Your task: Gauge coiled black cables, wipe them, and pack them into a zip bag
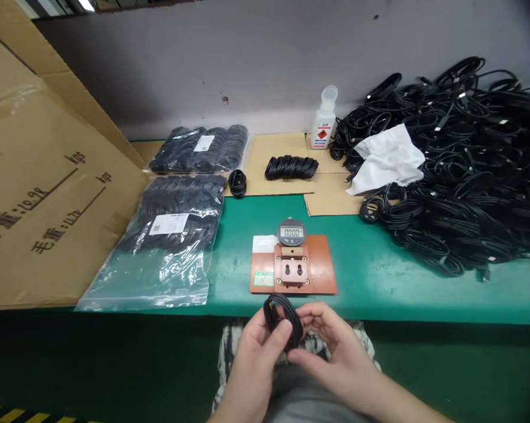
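Far left: cardboard box (36,194) leaning over bench (379,276). Beside it, bags of cables (168,235) lying flat.

Lower centre, below bench edge: left hand (254,358) closed on coiled cable (282,320), thumb across loops. Just above, gauge (291,232) on orange plate (322,270), display all zeros. Right hand (335,349) pinches same coil from other side, fingers curled.

Right: bottle (324,120), white cloth (386,158), big cable pile (463,164).

Likely risk: coil held over lap, no tie visible. Slack pinch could let loops spring apart or drop under bench.
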